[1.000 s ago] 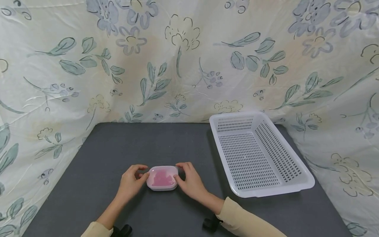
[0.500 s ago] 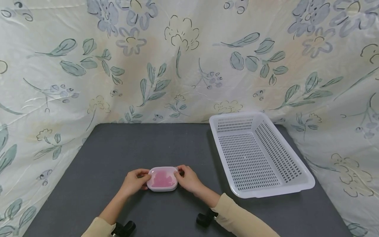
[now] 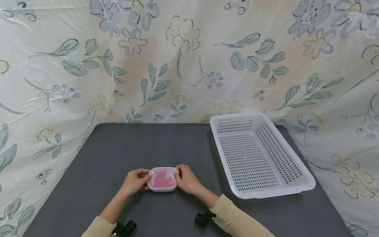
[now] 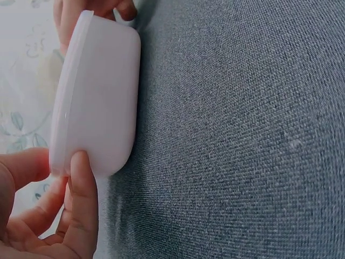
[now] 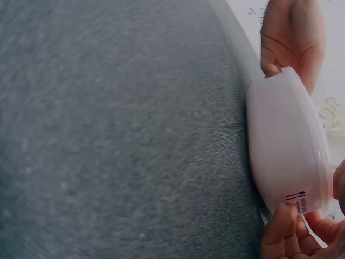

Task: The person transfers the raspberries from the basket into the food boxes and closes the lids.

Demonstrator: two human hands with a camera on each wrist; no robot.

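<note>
A small white lidded box (image 3: 162,179) with something pink inside sits on the dark grey table (image 3: 118,148), near its front edge. My left hand (image 3: 135,181) grips the box's left end, thumb on the lid rim. My right hand (image 3: 186,179) grips the right end the same way. In the left wrist view the box (image 4: 97,97) stands close, with my thumb (image 4: 82,205) against its side. In the right wrist view the box (image 5: 285,156) shows a small printed label, my fingers (image 5: 283,226) pinching its near corner and my other hand (image 5: 294,38) at its far end.
A white perforated basket (image 3: 296,169) stands at the right, with nothing in it. A floral cloth (image 3: 177,59) hangs behind and at both sides of the table. Black wrist mounts (image 3: 204,219) show at the bottom edge.
Both hands have closed in from loosely beside the box to a firm hold on its two ends. The box has stayed in place.
</note>
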